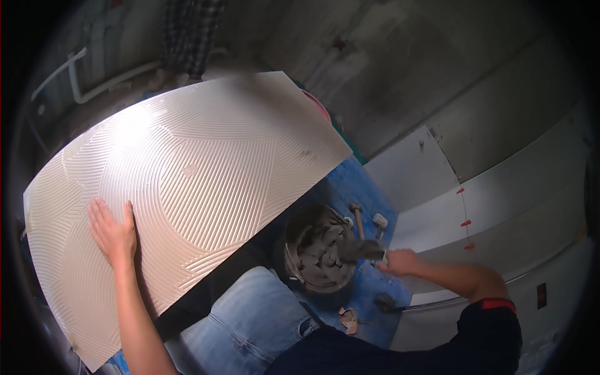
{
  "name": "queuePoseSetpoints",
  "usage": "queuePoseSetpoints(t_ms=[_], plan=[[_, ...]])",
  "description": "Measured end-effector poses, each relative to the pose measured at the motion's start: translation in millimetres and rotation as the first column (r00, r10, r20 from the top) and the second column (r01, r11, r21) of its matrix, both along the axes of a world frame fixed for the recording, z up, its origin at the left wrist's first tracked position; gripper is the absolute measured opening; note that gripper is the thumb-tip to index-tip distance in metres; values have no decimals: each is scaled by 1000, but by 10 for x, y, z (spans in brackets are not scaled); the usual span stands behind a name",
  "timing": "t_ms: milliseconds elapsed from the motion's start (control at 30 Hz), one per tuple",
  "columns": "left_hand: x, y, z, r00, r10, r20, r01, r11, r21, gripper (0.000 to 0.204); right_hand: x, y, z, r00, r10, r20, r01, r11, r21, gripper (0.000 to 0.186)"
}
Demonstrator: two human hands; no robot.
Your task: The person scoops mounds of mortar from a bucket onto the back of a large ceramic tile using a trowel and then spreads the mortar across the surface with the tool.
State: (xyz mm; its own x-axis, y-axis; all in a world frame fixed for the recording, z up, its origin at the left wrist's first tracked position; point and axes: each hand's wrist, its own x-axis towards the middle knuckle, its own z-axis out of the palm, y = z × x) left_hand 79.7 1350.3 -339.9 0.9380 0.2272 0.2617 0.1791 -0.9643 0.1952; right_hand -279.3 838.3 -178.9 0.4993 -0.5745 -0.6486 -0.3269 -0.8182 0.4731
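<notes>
Clamped on a trowel (359, 251) with the right grip (400, 262), blurred, blade over a round bucket (288, 250) just left. Spread out with the left grip (114, 236), thumb apart, over a large panel (206, 181); cannot tell how firmly pressed. Between both grips, in the way, a denim-clad knee (244, 319). Just beyond the right grip, a wood-handled hammer (359, 222) and pale-headed mallet (380, 220) on a blue sheet (370, 182); nearer than that grip, a long-rodded dark tool (386, 303).

Right of the left grip, the panel's near edge, slanting toward the bucket over a dark gap; beyond the right grip, a bare strip of blue. Farther, smooth wall panels (425, 230) with red clips (465, 223); well beyond the left grip, checked trousers (194, 37) and a pale pipe (115, 83).

Lumpy, matte grey mortar (315, 247); pale panel ridges, curved and straight, glossy under glare.
</notes>
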Motion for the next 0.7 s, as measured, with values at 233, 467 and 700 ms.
queuePoseSetpoints(t_ms=[233, 467, 700], plan=[[-2, 41, -48, 999, 16, -31, -15, 999, 37, 78, 303, -974, -172, 935, 242, 259, -219, 969, -115, 45], [37, 38, -103, 999, -36, -3, 36, 996, 84, 79, -283, -1409, -883, 906, -20, 423, 59, 995, -78, 44], [95, 158, -137, 999, -44, 1, 43, 986, 161, 78, -943, -849, -1097, 768, -627, 130, 578, 766, 281, 57]])
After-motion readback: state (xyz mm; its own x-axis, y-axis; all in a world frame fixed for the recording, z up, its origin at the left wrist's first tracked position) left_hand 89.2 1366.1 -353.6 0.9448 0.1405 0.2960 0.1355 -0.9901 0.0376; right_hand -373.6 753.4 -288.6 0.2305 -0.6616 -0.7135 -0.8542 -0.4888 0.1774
